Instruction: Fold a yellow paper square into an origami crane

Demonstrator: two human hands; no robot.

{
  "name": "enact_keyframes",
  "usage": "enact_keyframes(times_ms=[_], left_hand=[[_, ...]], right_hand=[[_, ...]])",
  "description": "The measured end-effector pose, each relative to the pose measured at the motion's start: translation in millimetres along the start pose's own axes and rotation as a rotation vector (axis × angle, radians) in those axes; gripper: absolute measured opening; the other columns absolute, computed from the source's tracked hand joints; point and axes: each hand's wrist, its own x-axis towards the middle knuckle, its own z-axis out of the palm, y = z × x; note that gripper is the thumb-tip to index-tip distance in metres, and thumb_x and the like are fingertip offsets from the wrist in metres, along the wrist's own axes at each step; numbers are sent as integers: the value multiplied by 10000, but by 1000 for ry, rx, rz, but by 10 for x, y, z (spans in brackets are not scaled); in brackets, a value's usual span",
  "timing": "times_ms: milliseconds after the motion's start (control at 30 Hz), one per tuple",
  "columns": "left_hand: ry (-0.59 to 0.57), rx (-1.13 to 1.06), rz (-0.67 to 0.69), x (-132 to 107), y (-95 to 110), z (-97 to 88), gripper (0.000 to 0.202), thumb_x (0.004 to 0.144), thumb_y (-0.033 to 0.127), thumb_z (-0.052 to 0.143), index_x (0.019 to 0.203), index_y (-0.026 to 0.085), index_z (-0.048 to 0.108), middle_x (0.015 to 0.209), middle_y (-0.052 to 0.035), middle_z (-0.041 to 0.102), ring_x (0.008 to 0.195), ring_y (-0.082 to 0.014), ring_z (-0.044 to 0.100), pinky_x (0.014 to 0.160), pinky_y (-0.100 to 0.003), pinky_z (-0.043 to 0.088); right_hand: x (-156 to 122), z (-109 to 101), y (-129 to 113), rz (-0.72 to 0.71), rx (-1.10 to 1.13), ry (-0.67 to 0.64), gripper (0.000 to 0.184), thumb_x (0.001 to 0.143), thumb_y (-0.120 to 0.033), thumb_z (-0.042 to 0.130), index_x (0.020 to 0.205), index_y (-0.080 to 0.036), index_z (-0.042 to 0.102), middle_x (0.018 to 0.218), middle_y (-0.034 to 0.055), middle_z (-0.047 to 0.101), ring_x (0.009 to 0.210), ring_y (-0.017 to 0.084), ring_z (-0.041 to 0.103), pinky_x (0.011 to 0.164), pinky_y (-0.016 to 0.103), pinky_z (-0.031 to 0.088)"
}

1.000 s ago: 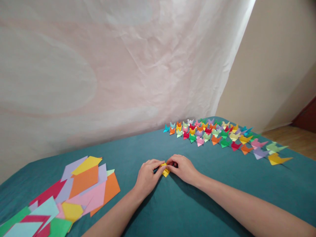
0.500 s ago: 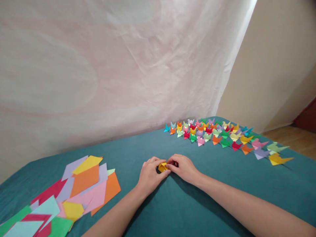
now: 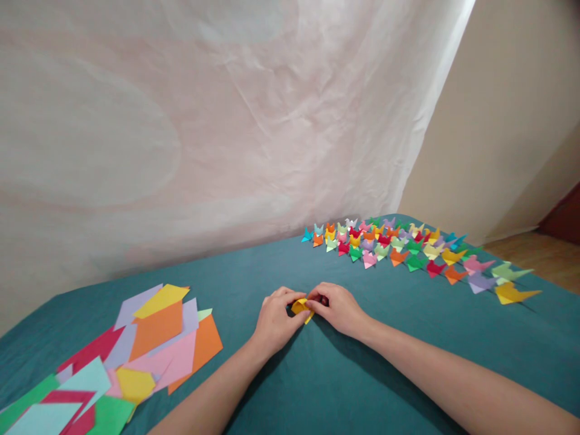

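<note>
Head view: loose sheets (image 3: 122, 347) left of the fold (image 3: 299, 306), overlapping, some nearer me. Fold is yellow, over the table (image 3: 317, 393), pinched by my left hand (image 3: 276, 317) and right hand (image 3: 338, 308). Birds (image 3: 398, 258) in rows right of the fold, mostly beyond it. Cloth (image 3: 226, 121) hangs behind it.

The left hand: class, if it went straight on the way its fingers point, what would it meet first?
Past the folded yellow paper in its grasp, the left hand would probably meet the right hand first, at the fingertips; exact depth is hard to judge from one view.
</note>
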Motion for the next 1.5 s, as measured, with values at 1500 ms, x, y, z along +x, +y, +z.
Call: enact_keyframes(times_ms=[1500], left_hand=[[11, 122, 22, -32, 40, 9, 256, 803, 249, 582, 1042, 263, 673, 966, -31, 639, 934, -209, 563, 811, -322, 414]], right_hand=[[-81, -30, 13, -105, -105, 26, 107, 807, -151, 570, 848, -203, 654, 789, 12, 593, 731, 137, 550, 672, 235, 419]])
